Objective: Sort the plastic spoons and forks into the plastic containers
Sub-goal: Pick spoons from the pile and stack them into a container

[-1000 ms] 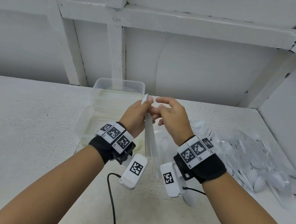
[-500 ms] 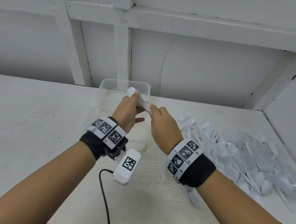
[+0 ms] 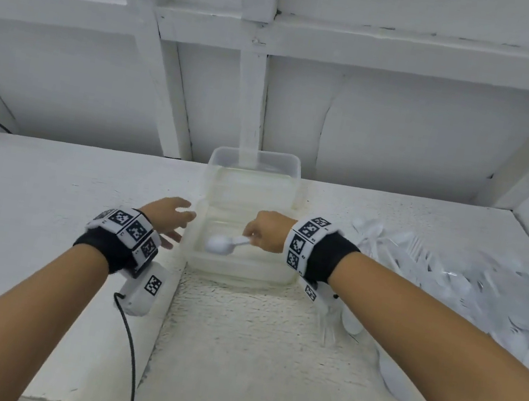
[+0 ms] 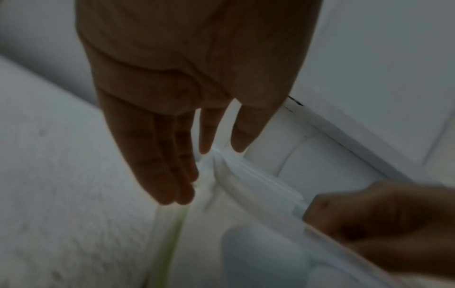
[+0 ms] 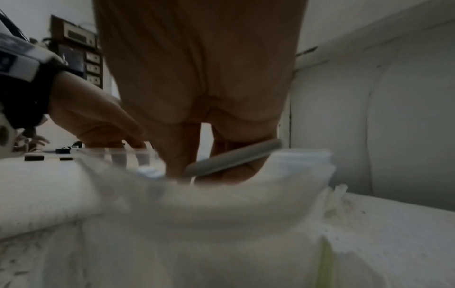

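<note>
Two clear plastic containers stand in the middle of the white table, the near one in front of the far one. My right hand pinches a white plastic spoon by its handle, bowl pointing left, low over the near container. The handle shows between the fingers in the right wrist view. My left hand hovers with straight fingers at the near container's left rim and holds nothing. A heap of wrapped plastic cutlery lies to the right.
A white panelled wall with beams stands behind the table. A black cable runs from my left wrist camera over the table's front edge. Bare tabletop stretches to the left.
Both hands came down from chest height to the near container. The left hand let go of the spoon and opened. The right hand now carries the spoon alone, over the near container.
</note>
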The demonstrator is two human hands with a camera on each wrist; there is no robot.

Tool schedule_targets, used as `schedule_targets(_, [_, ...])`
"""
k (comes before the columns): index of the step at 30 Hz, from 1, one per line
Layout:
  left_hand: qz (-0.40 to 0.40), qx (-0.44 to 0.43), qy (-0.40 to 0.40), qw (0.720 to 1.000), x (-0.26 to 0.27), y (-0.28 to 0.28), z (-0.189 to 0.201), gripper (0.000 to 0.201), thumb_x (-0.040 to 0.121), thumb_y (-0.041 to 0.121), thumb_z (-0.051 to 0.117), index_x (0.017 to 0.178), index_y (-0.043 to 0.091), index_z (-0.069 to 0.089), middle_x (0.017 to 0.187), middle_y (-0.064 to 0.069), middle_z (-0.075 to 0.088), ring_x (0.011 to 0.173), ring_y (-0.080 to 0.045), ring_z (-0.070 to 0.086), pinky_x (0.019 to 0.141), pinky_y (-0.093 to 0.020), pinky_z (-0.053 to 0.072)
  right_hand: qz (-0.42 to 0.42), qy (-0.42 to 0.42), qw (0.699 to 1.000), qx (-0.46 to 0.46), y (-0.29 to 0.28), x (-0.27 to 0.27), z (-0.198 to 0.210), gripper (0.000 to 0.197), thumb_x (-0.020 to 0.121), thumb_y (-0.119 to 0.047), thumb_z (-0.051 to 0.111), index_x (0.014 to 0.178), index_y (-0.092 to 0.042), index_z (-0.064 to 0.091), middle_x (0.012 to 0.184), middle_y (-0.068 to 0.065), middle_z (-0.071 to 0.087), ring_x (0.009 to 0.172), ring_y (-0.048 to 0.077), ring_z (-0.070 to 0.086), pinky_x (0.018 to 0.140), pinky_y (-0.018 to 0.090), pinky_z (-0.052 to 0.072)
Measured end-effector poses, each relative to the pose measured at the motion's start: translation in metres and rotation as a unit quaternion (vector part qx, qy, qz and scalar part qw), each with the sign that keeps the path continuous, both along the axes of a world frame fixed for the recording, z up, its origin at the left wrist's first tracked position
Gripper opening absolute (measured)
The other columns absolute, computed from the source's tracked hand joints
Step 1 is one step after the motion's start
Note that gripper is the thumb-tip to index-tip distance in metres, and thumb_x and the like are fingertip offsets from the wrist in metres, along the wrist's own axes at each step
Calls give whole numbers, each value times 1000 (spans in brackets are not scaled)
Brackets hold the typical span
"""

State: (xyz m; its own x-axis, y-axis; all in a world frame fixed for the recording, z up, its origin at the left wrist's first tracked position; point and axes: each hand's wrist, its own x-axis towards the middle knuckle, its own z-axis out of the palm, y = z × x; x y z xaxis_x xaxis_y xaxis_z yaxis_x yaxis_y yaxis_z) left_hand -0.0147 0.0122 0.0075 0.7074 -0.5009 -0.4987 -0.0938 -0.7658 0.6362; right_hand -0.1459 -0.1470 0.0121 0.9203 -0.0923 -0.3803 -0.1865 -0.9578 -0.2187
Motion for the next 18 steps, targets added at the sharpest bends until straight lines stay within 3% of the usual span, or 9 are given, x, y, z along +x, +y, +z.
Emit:
schedule_targets(3, [36,-55,38,997,-5,0,-7,36,97,17,47,133,12,44,104,-12,57,71,-25,59,62,-36,53,-5,37,999,23,0,2,-9,31,94,-14,51,124,-9,59,123,9,61,108,24,57,82,24,40])
schedule_targets(6, [46,-71,35,996,-5,0,-13,33,96,11,47,129,9,48,101,-12,59,71,-25,59,66,-39,55,-7,60,997,50,-3,0,-11,33,92,-13,55,124,-11,59,121,8,62,93,17,54,67,18,40])
schedule_targets(9, [53,-79,41,995,-6,-1,-13,31,95,8,46,126,8,48,93,-10,59,69,-24,61,62,-38,56,-9,56,997,57,-4,-1,-15,31,90,-9,54,121,-10,58,118,9,61,87,13,47,56,12,34])
schedule_targets(12, [51,-80,37,995,-6,-1,-13,30,95,8,46,125,8,49,96,-12,60,68,-24,62,54,-33,57,-20,55,996,64,-2,0,-20,33,89,-1,47,117,-10,61,101,3,56,84,14,47,52,9,32])
schedule_targets(14, [48,-79,35,995,-6,0,-13,30,95,8,46,125,7,49,100,-14,60,68,-24,62,54,-33,57,-26,54,994,87,-2,0,-21,29,90,-5,50,116,-10,62,91,-4,54,75,12,49,48,6,35])
schedule_targets(18, [45,-80,32,995,-6,0,-14,30,96,10,46,125,8,49,99,-13,60,70,-25,63,59,-36,58,-49,39,989,133,-3,-2,-22,26,89,-13,57,113,-8,65,91,-2,59,69,7,50,43,-1,35])
